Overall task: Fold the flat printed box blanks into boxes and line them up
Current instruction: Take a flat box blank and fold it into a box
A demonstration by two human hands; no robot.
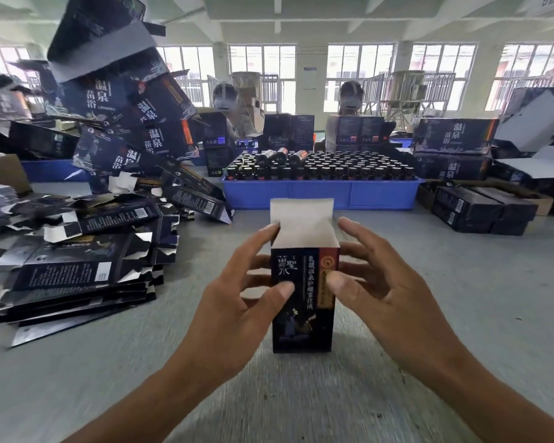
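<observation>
Standing upright, box (pixel 303 298) held by both hands, flap up.

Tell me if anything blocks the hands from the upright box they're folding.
Nothing visible does. The left hand and right hand already flank the upright box, thumbs on its printed front, fingers at its sides. Its top flap stands open. The blue tray sits well behind it.

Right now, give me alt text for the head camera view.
Two hands, left hand and right hand, hold an upright dark printed box on a grey table, its top flap open. Flat blanks pile at left; a blue bottle tray sits behind.
</observation>
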